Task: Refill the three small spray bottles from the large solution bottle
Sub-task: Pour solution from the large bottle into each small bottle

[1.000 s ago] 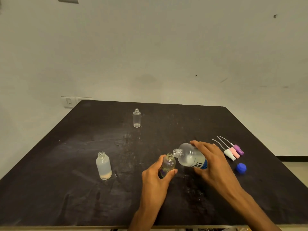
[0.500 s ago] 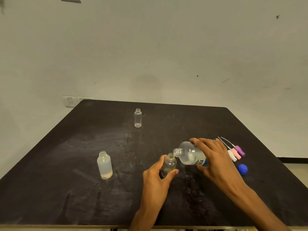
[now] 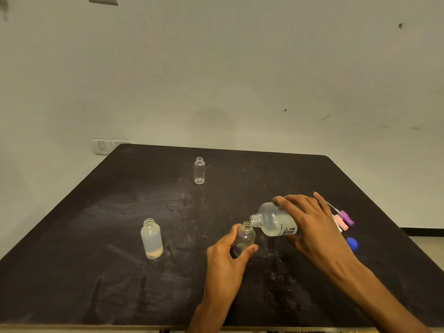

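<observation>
The left hand (image 3: 224,258) is curled round a small clear bottle (image 3: 245,239) standing on the dark surface (image 3: 96,272), thumb on its right side and fingers wrapped behind, so the bottle's open neck pokes up above the grip. The right hand (image 3: 310,227) grips the large bottle (image 3: 274,221) from above, fingers spread over its body and thumb underneath. The large bottle is tipped nearly flat, its open mouth pointing left and sitting just above and beside the small bottle's neck. It is clear plastic with dark lettering and a little blue on the label. I cannot make out any stream between the two mouths.

Left of the held bottle, well apart, a frosted bottle (image 3: 151,239) stands upright and uncapped, with a shallow pale layer at its bottom. Farther back from the held bottle, toward the wall (image 3: 216,68), a slim clear bottle (image 3: 199,170) stands upright, also uncapped, and looks about empty.

Just right of the large bottle, partly behind the right hand, lie the spray tops (image 3: 343,221), one purple, one pink and a white one mostly hidden, their thin tubes pointing away toward the wall. A blue cap (image 3: 352,243) lies on the surface near them, to the right of the right hand's wrist. A wall switch (image 3: 103,146) shows at the back left corner of the surface.
</observation>
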